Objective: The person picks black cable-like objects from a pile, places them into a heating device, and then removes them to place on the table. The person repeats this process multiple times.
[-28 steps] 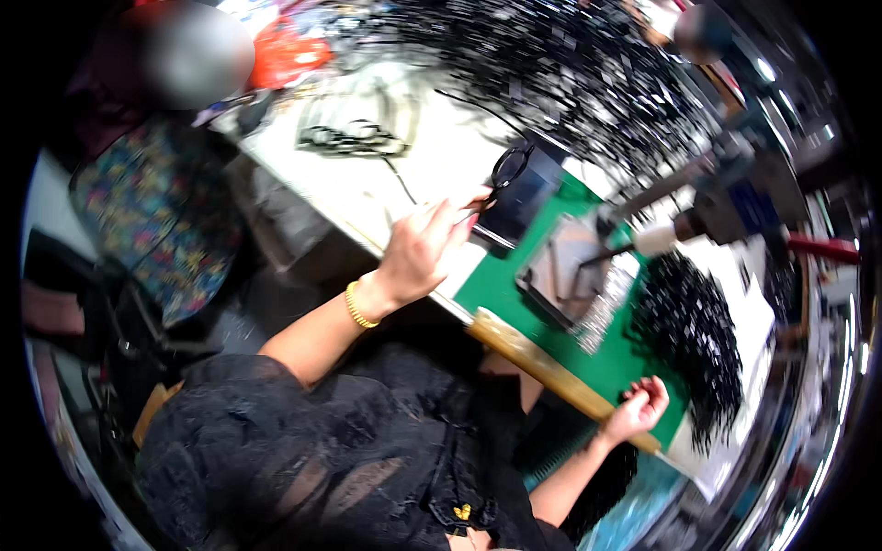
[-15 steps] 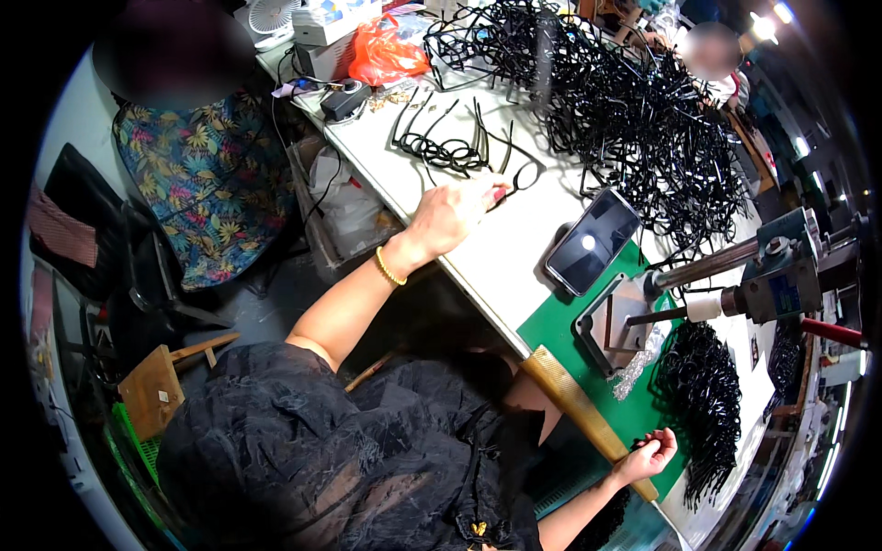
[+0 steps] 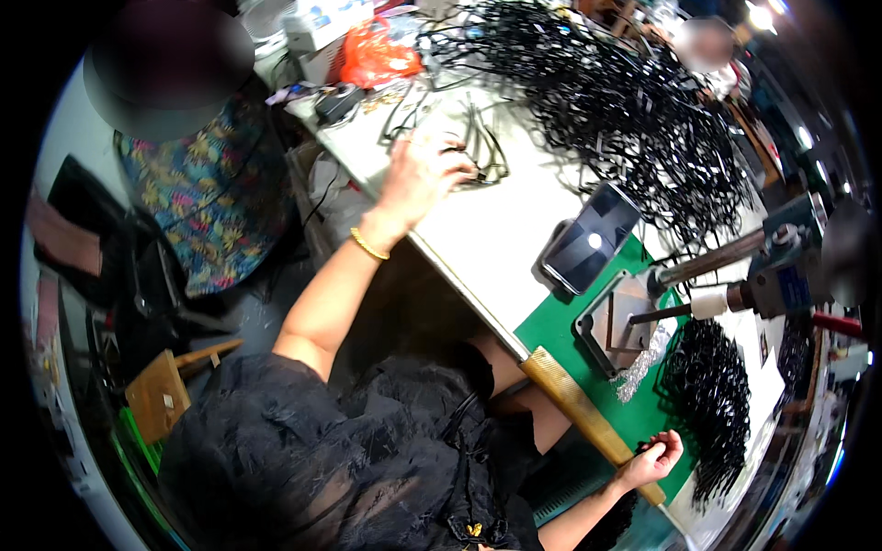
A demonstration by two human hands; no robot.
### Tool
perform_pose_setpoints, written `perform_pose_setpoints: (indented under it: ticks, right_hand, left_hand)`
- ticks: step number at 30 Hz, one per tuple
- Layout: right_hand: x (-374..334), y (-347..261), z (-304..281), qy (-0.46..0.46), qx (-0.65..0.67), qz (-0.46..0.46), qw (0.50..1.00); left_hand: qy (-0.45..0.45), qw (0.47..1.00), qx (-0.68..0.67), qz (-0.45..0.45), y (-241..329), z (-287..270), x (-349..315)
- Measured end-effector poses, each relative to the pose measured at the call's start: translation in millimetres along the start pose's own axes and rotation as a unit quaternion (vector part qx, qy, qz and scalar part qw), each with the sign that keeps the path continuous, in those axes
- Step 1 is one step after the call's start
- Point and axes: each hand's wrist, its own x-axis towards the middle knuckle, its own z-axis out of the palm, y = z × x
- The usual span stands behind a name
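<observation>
My left hand (image 3: 418, 179) reaches over a small row of black eyeglass frames (image 3: 491, 156) on the white tabletop. Its fingers are spread and bent, slightly blurred, and touch the frames or hover just above them; the palm hides part of the row. A yellow beaded bracelet circles that wrist. At the lower right, my right hand (image 3: 654, 459) rests by the table's edge with its fingers curled closed. Something small and dark shows at those fingers, too little to name.
A big tangled heap of black eyeglass frames (image 3: 597, 83) covers the far side. A phone (image 3: 593, 241) lies before a metal bench press (image 3: 620, 321) on a green mat (image 3: 551, 321). Black strands (image 3: 707, 404) are bunched beside it. A red plastic bag (image 3: 378, 55) stands far left.
My left hand has moved left and farther over the row, its fingers spreading. The separate eyeglass frame at the right now sits closer to the others. My right hand stays nearly in place.
</observation>
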Motion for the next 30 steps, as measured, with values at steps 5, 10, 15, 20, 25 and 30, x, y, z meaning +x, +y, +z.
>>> perform_pose_setpoints:
  ticks: [5,10,15,20,25,30]
  right_hand:
    - [-4.9,-4.9,9.3,-0.021,-0.009,0.012,1.0]
    - [-4.0,-11.8,8.5,-0.024,-0.06,0.002,0.998]
    - [-4.3,-30.3,15.2,-0.026,-0.19,-0.02,0.981]
    - [-4.2,-36.1,19.7,0.006,-0.232,-0.04,0.972]
    - [-5.2,-44.7,33.3,0.0,-0.206,-0.037,0.978]
    - [-31.3,-98.7,56.1,-0.155,-0.195,-0.024,0.968]
  left_hand:
    - [-0.111,0.99,0.06,0.063,-47.5,0.6,32.1]
    - [-0.159,0.987,0.017,0.024,-11.5,8.4,45.1]
    - [-0.025,0.995,0.067,0.077,43.2,13.7,105.2]
    - [-0.071,0.928,-0.146,0.336,170.1,61.7,213.5]
    - [-0.339,0.894,0.027,0.291,223.9,132.9,261.2]
    - [-0.229,0.94,-0.076,0.241,170.5,142.1,327.2]
